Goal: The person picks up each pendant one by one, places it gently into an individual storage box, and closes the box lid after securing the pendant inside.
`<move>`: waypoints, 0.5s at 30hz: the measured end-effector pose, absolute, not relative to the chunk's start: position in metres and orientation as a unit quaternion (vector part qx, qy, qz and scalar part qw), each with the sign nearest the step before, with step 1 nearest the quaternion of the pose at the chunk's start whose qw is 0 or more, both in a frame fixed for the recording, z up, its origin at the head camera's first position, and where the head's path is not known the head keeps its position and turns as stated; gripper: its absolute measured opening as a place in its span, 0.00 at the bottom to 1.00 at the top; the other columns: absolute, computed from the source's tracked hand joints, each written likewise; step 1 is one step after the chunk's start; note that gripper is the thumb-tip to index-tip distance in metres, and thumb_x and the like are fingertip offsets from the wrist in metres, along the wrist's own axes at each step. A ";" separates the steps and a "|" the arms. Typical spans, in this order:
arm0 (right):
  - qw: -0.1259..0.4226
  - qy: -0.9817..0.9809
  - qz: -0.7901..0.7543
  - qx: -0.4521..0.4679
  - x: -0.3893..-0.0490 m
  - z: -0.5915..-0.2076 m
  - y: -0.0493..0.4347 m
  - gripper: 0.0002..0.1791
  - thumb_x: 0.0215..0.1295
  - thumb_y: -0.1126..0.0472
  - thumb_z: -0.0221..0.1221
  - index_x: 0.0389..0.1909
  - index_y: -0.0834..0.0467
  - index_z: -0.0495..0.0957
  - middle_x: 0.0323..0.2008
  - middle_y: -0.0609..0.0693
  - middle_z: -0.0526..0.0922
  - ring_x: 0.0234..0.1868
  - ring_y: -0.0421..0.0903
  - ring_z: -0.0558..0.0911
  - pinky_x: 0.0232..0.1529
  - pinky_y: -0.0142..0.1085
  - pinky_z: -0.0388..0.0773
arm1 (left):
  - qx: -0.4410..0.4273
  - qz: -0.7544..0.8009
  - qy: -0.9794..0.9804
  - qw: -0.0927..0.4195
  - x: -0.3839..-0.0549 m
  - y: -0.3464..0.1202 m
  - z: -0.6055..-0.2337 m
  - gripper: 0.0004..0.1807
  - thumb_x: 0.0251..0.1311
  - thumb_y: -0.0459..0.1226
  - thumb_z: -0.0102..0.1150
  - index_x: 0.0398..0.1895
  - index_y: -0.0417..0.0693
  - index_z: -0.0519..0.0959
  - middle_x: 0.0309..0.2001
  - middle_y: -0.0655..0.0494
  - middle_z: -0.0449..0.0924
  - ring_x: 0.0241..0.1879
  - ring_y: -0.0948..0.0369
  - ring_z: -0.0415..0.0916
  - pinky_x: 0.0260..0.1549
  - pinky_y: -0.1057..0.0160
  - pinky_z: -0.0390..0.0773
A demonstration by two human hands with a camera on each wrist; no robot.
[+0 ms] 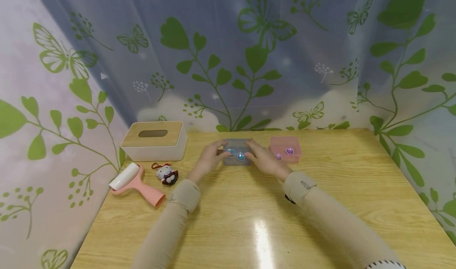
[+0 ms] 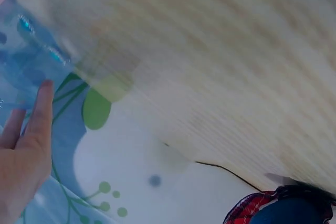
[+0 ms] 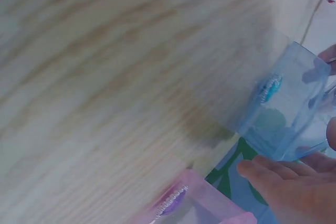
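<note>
A translucent blue plastic box point(image 1: 236, 143) is on the far middle of the wooden table, held between both hands. Two blue oval gems point(image 1: 240, 157) with sparkly rims show in it. My left hand point(image 1: 208, 160) grips its left side, thumb toward the front corner and fingers toward the back. At the right side, my right hand point(image 1: 265, 160) grips it likewise. In the left wrist view, left fingertips touch the box point(image 2: 26, 74); the right wrist view shows the right hand point(image 3: 299, 187) at the box wall point(image 3: 296, 90). A translucent pink box point(image 1: 285, 141) with purple gems point(image 1: 289, 151) stands just right.
On the left stand a white tissue box with a wooden lid point(image 1: 153, 152), a pink-handled lint roller point(image 1: 140, 184) and a small plush cat charm point(image 1: 165, 174). A leaf-and-butterfly curtain point(image 1: 228, 63) hangs behind the table point(image 1: 228, 221).
</note>
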State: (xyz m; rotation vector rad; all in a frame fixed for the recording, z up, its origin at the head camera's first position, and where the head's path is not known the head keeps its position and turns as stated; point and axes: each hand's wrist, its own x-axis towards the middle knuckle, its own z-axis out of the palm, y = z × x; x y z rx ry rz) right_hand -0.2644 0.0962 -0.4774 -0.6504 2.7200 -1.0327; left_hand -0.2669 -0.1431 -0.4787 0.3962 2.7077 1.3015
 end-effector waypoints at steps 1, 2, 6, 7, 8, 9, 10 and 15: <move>0.076 0.911 -0.341 -0.219 -0.264 -0.480 0.096 0.32 0.83 0.55 0.51 0.82 0.59 0.57 0.82 0.71 0.49 0.81 0.69 0.58 0.82 0.65 0.53 | 0.131 0.427 0.894 0.050 -0.266 -0.142 -0.480 0.32 0.71 0.39 0.65 0.75 0.40 0.70 0.77 0.41 0.69 0.66 0.42 0.81 0.62 0.49 0.85; 0.069 0.913 -0.336 -0.221 -0.264 -0.481 0.095 0.32 0.83 0.55 0.52 0.82 0.59 0.58 0.82 0.72 0.50 0.81 0.69 0.58 0.82 0.66 0.52 | 0.128 0.422 0.896 0.045 -0.265 -0.140 -0.481 0.32 0.70 0.38 0.65 0.75 0.39 0.70 0.77 0.41 0.69 0.65 0.42 0.81 0.62 0.50 0.85; 0.052 0.920 -0.318 -0.223 -0.260 -0.486 0.093 0.32 0.81 0.57 0.55 0.81 0.60 0.60 0.81 0.73 0.52 0.80 0.70 0.60 0.79 0.73 0.49 | 0.127 0.397 0.909 0.020 -0.262 -0.137 -0.487 0.31 0.68 0.37 0.67 0.72 0.38 0.73 0.78 0.39 0.67 0.64 0.42 0.81 0.62 0.50 0.85; 0.045 0.924 -0.309 -0.223 -0.260 -0.487 0.092 0.32 0.80 0.57 0.56 0.80 0.60 0.61 0.81 0.73 0.53 0.80 0.70 0.61 0.78 0.75 0.48 | 0.125 0.392 0.911 0.014 -0.262 -0.136 -0.488 0.30 0.68 0.37 0.67 0.71 0.38 0.74 0.78 0.39 0.67 0.63 0.42 0.82 0.62 0.50 0.85; 0.038 0.927 -0.298 -0.223 -0.259 -0.488 0.091 0.32 0.80 0.57 0.57 0.79 0.60 0.62 0.80 0.73 0.54 0.79 0.70 0.63 0.78 0.76 0.47 | 0.123 0.387 0.914 0.009 -0.261 -0.135 -0.489 0.30 0.67 0.37 0.67 0.71 0.38 0.75 0.78 0.39 0.67 0.63 0.43 0.82 0.62 0.50 0.85; 0.034 0.931 -0.288 -0.222 -0.259 -0.489 0.091 0.32 0.79 0.57 0.57 0.79 0.59 0.63 0.80 0.72 0.54 0.79 0.69 0.64 0.77 0.77 0.46 | 0.122 0.381 0.917 0.002 -0.260 -0.135 -0.490 0.29 0.67 0.37 0.67 0.70 0.38 0.76 0.78 0.39 0.68 0.62 0.43 0.82 0.62 0.50 0.85; 0.027 0.933 -0.280 -0.223 -0.259 -0.490 0.090 0.31 0.79 0.57 0.58 0.78 0.58 0.64 0.80 0.72 0.55 0.78 0.70 0.66 0.76 0.78 0.47 | 0.120 0.379 0.918 -0.004 -0.260 -0.134 -0.491 0.28 0.67 0.37 0.68 0.69 0.38 0.76 0.77 0.39 0.68 0.61 0.43 0.83 0.61 0.50 0.86; 0.024 0.928 -0.293 -0.230 -0.263 -0.491 0.090 0.27 0.79 0.58 0.57 0.74 0.58 0.66 0.80 0.73 0.54 0.77 0.70 0.66 0.79 0.72 0.53 | 0.115 0.358 0.926 -0.019 -0.259 -0.130 -0.490 0.27 0.66 0.37 0.68 0.67 0.37 0.78 0.76 0.37 0.69 0.64 0.41 0.80 0.65 0.48 0.83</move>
